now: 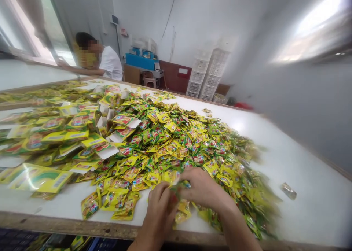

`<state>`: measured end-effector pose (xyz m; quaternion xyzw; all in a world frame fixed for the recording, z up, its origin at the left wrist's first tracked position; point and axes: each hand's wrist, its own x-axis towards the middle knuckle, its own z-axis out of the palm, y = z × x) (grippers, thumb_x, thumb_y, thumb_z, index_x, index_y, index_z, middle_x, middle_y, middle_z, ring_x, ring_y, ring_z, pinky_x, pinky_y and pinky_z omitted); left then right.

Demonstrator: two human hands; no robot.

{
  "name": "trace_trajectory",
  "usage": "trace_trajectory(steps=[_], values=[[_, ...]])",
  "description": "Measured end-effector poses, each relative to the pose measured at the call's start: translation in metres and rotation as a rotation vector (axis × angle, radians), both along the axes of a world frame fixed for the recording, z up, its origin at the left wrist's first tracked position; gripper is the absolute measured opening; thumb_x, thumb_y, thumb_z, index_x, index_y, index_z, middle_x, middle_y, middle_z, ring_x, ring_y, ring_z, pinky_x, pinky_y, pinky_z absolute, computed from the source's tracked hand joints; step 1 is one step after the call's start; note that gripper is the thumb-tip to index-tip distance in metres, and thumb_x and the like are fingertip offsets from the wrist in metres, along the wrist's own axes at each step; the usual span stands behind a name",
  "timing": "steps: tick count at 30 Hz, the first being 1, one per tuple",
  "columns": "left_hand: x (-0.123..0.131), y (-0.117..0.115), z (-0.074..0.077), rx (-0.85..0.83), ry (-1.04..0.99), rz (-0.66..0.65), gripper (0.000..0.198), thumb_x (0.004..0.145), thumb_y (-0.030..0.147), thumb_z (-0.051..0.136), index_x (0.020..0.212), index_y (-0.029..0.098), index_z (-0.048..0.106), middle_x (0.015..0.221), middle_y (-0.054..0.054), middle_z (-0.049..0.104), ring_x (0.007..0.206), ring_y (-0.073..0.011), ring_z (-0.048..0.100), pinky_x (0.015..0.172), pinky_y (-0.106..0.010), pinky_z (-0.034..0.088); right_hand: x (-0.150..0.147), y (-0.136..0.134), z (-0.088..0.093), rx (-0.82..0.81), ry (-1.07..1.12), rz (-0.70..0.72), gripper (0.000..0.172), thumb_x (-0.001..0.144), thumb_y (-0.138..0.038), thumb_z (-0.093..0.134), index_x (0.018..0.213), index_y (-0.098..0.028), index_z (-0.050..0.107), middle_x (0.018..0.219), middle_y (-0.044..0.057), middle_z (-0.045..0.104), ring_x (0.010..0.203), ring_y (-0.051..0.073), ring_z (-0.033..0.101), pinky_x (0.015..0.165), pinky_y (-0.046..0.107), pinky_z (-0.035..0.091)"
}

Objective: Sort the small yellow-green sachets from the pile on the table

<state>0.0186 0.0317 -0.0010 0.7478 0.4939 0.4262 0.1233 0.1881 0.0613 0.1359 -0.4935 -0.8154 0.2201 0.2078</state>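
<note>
A big heap of small yellow-green sachets covers the white table. At the near edge my left hand and my right hand meet over the heap's front. Both have their fingers curled and pinch a small bunch of sachets between them. More sachets lie under and beside my hands. Folded yellow-green cartons lie in a spread pile to the left.
A small silver packet lies alone at the right. A person in a white shirt sits at the table's far left corner. White crates are stacked by the back wall. The table's wooden rim runs along the front.
</note>
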Motion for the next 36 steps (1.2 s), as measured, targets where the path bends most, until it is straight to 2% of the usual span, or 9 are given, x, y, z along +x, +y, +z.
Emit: trace_trajectory(steps=[5,12,16,18,20,23,26,29,36], values=[[-0.002,0.000,0.007,-0.108,-0.084,-0.083,0.020,0.076,0.012,0.065,0.078,0.022,0.048,0.102,-0.007,0.054,0.095,-0.0231,0.059,0.078,-0.035,0.052,-0.009,0.003,-0.012,0.063,0.129,-0.047,0.013,0.077,-0.007,0.062,0.074,-0.018,0.068,0.075,-0.002,0.059,0.075,0.014,0.055,0.067,0.022,0.035],[-0.001,-0.002,0.004,-0.185,-0.273,0.082,0.021,0.069,0.015,0.069,0.080,0.023,0.054,0.099,-0.006,0.059,0.094,-0.0261,0.060,0.080,-0.040,0.051,-0.021,-0.006,-0.047,-0.021,0.171,-0.136,0.021,0.079,-0.008,0.058,0.090,-0.020,0.072,0.086,0.003,0.065,0.087,0.019,0.059,0.077,0.026,0.041],[-0.001,-0.013,0.012,-0.314,-0.478,0.116,0.044,0.063,0.012,0.073,0.102,0.023,0.057,0.088,-0.002,0.062,0.079,-0.0209,0.061,0.072,-0.033,0.051,-0.023,-0.009,-0.044,-0.112,0.094,-0.038,0.019,0.078,-0.010,0.056,0.087,-0.021,0.069,0.092,0.004,0.064,0.090,0.020,0.060,0.079,0.027,0.042],[-0.008,-0.014,0.017,-0.403,-0.663,0.062,0.057,0.060,0.017,0.079,0.114,0.023,0.059,0.090,-0.002,0.064,0.080,-0.0203,0.062,0.071,-0.030,0.050,-0.026,-0.008,-0.046,-0.134,0.115,-0.001,0.024,0.078,-0.012,0.058,0.097,-0.023,0.067,0.096,0.003,0.065,0.090,0.020,0.060,0.078,0.027,0.043],[-0.020,-0.013,0.021,-0.490,-0.806,-0.044,0.043,0.060,0.023,0.082,0.100,0.020,0.068,0.087,-0.003,0.065,0.083,-0.0214,0.061,0.073,-0.029,0.048,-0.033,-0.007,-0.051,-0.128,0.156,-0.047,0.026,0.077,-0.015,0.060,0.100,-0.024,0.064,0.087,0.000,0.065,0.080,0.019,0.060,0.070,0.026,0.044],[-0.038,-0.012,0.026,-0.571,-0.924,-0.162,0.023,0.064,0.032,0.082,0.077,0.017,0.069,0.081,-0.004,0.067,0.082,-0.0219,0.061,0.074,-0.029,0.047,-0.048,-0.008,-0.057,-0.064,0.208,-0.081,0.008,0.076,-0.016,0.063,0.079,-0.024,0.061,0.070,-0.001,0.061,0.068,0.019,0.057,0.061,0.026,0.042],[-0.046,-0.014,0.031,-0.591,-1.049,-0.230,0.032,0.063,0.035,0.083,0.087,0.018,0.070,0.091,-0.006,0.071,0.090,-0.0235,0.063,0.080,-0.030,0.047,-0.059,-0.012,-0.055,-0.025,0.266,0.016,0.012,0.077,-0.013,0.063,0.072,-0.024,0.064,0.077,0.002,0.063,0.073,0.020,0.059,0.064,0.028,0.044],[-0.049,-0.017,0.035,-0.643,-0.989,-0.249,0.034,0.064,0.033,0.083,0.091,0.017,0.072,0.093,-0.007,0.073,0.091,-0.0248,0.063,0.079,-0.031,0.047,-0.061,-0.013,-0.047,0.001,0.297,0.045,0.013,0.082,-0.015,0.062,0.085,-0.025,0.070,0.084,0.004,0.064,0.079,0.021,0.060,0.069,0.029,0.046],[-0.058,-0.015,0.035,-0.677,-0.866,-0.226,0.022,0.067,0.026,0.081,0.087,0.018,0.075,0.087,-0.003,0.072,0.087,-0.0218,0.060,0.081,-0.029,0.044,-0.056,-0.019,-0.043,0.022,0.232,0.151,0.017,0.082,-0.014,0.066,0.072,-0.024,0.075,0.111,0.005,0.064,0.111,0.025,0.052,0.094,0.039,0.040]])
